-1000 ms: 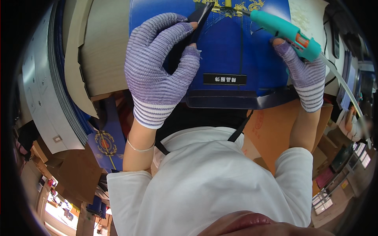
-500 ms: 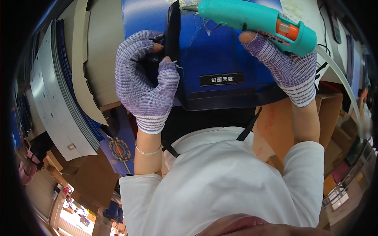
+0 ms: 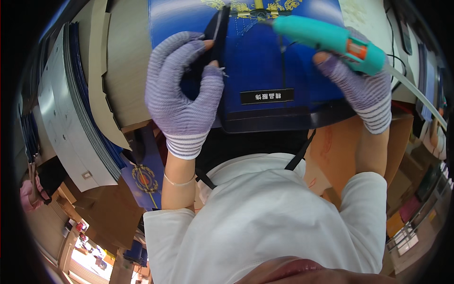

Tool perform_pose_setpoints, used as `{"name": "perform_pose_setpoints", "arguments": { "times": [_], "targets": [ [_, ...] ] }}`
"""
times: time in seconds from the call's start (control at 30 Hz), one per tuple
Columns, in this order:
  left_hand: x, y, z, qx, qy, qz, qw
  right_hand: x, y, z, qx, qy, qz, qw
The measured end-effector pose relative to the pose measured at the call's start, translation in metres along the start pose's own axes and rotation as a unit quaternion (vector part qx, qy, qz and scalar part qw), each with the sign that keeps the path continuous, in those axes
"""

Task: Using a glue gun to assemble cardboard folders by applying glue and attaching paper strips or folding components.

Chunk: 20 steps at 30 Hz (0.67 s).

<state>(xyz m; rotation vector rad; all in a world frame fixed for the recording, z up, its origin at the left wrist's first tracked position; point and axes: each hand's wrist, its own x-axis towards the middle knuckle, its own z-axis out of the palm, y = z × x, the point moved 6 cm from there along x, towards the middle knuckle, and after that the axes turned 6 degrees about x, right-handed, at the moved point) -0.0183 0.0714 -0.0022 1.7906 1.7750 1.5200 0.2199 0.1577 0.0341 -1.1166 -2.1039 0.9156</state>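
My left hand (image 3: 185,104), in a striped purple and white fingerless glove, pinches the edge of a dark, raised flap (image 3: 220,33) between thumb and fingers. The flap stands up along the left of a flat blue cardboard piece (image 3: 257,66) printed with gold emblems. In a matching glove, my right hand (image 3: 364,92) grips a teal glue gun (image 3: 307,34) with an orange part. Its nozzle points left, over the cardboard near a gold emblem. Clear, shiny glue-like traces show beside the nozzle. A black label (image 3: 267,96) with pale characters lies on the near part of the cardboard.
Stacked flat boards (image 3: 61,109) stand at the left, beside a grey-beige cardboard sheet (image 3: 125,71). A pale glue stick (image 3: 418,92) sticks out behind the gun. Brown cartons (image 3: 397,142) are at the right, with a dark cable (image 3: 393,42) above them.
My right hand has moved the glue gun right and slightly down, taking its nozzle away from the flap. My left hand has shifted a little right, and the flap leans further right.
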Motion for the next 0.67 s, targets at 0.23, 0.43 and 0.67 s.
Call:
{"name": "perform_pose_setpoints", "arguments": {
  "times": [0.23, 0.43, 0.67],
  "targets": [
    [0.005, 0.007, 0.01, 0.069, -0.066, 0.066, 0.993, -0.02, 0.024, -0.022, -0.036, 0.04, 0.109, 0.993],
    [0.008, 0.009, 0.015, 0.091, -0.099, 0.081, 0.988, -0.021, 0.026, -0.017, -0.044, 0.028, 0.103, 0.993],
    [0.019, 0.021, 0.018, 0.102, -0.125, 0.086, 0.983, -0.014, 0.01, -0.034, -0.076, 0.038, 0.068, 0.994]
  ]
}}
